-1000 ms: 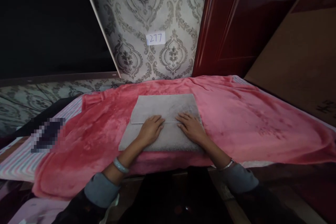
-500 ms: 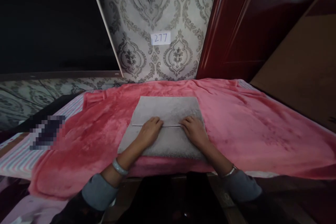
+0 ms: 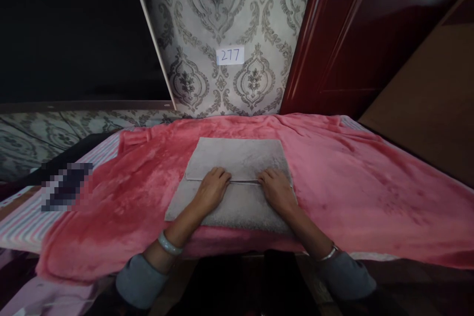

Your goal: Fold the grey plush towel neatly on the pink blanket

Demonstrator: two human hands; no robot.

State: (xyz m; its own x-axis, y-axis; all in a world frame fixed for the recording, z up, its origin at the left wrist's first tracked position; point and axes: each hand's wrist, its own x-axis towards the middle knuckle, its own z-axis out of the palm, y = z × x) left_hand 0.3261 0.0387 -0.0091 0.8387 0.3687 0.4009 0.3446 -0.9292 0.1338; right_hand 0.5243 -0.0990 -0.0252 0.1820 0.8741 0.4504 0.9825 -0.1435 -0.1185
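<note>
A grey plush towel (image 3: 237, 155) lies in front of me, its far part folded over so that a loose edge runs across its middle. My left hand (image 3: 214, 188) is closed on that edge left of centre, fingers curled over the cloth and thumb tucked toward the fold. On the other side, my right hand (image 3: 276, 188) grips the same edge in a like way. Between the hands the edge stands slightly lifted, with a narrow dark gap under it. The thumbs are mostly hidden.
A pink plush blanket (image 3: 344, 182) covers the table beneath the towel. Striped cloth (image 3: 25, 219) shows at the left, with a blurred dark item (image 3: 68, 185) on it. Behind stand a large dark screen (image 3: 74, 34), a patterned wall (image 3: 255, 24) and a red door (image 3: 344, 44).
The towel's folded edge is slightly more lifted between my hands, and its gap is wider. Both hands keep their hold. The view has shifted a little.
</note>
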